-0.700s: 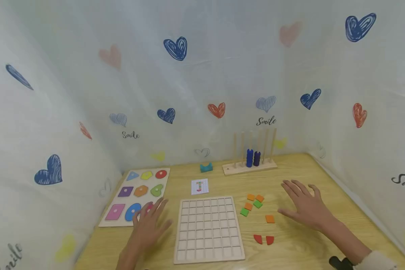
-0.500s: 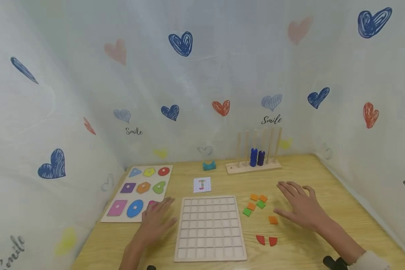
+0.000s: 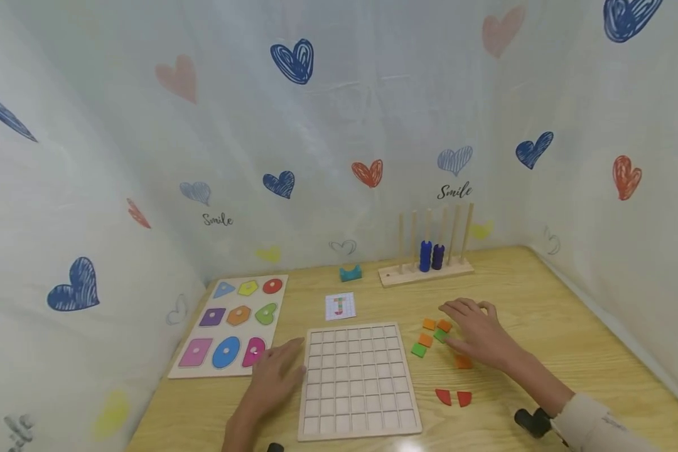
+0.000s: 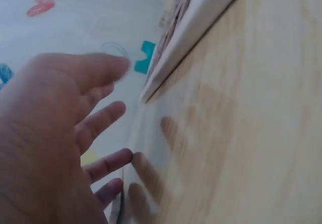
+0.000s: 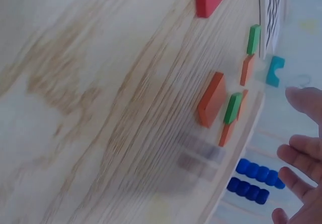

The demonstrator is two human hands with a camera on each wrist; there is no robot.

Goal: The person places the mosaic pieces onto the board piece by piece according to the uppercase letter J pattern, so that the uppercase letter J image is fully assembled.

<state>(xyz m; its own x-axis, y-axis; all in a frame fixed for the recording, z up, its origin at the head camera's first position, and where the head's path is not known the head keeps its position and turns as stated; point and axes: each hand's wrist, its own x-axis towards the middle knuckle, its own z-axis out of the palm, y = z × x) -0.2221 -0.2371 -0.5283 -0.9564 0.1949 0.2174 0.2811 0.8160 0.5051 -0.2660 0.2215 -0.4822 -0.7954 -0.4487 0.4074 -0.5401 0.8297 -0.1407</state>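
Note:
My left hand hovers at the left edge of a wooden grid board, fingers extended and holding nothing. The left wrist view shows its fingers spread apart from the board's edge. Over several small square tiles, orange and green, my right hand reaches from the right with loosely bent fingers. In the right wrist view a gap separates its fingers from the orange tile. Closer to me lie two red quarter-round pieces. A small card with a coloured J-like pattern lies behind the board.
To the left is a shape puzzle board with several coloured knobbed pieces. At the back stand a peg rack with blue beads and a teal notched block. A heart-patterned curtain encloses the table.
My right hand has moved left and now covers part of the tiles. The left hand has shifted right, closer to the grid board. The head view has tilted slightly.

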